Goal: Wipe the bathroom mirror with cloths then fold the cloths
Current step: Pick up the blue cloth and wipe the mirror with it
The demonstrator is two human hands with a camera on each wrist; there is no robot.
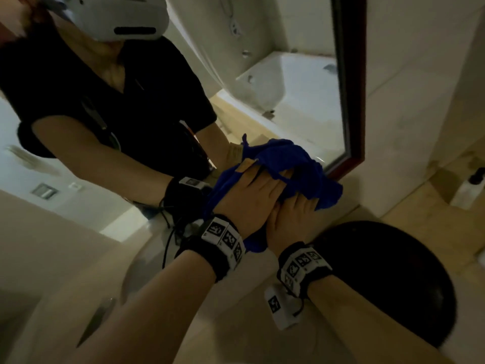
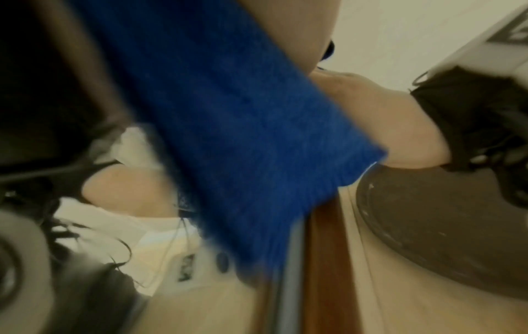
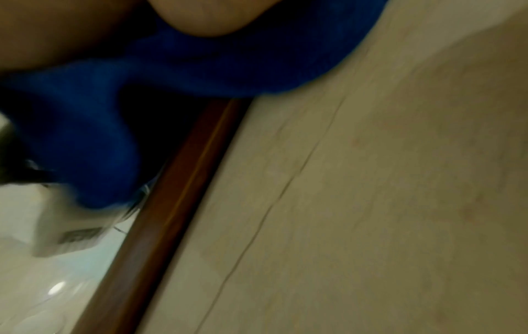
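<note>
A blue cloth (image 1: pixel 283 153) is bunched against the mirror (image 1: pixel 288 88) near its lower right corner. My left hand (image 1: pixel 252 190) lies flat on the cloth with straight fingers, a fold draped over the fingertips. My right hand (image 1: pixel 294 214) presses the same cloth just beside and below it, its fingertips hidden under the folds. The left wrist view shows the blue cloth (image 2: pixel 228 113) hanging down the glass, with my right hand (image 2: pixel 385 117) beside it. In the right wrist view the blue cloth (image 3: pixel 200 63) sits under my palm, above the wooden mirror frame (image 3: pixel 171 192).
The mirror's dark wooden frame (image 1: pixel 354 101) runs down the right side and along the bottom. A round black basin (image 1: pixel 393 271) sits on the beige counter below my right wrist. A white bottle (image 1: pixel 469 190) stands at the far right. The glass reflects a person and a bathtub.
</note>
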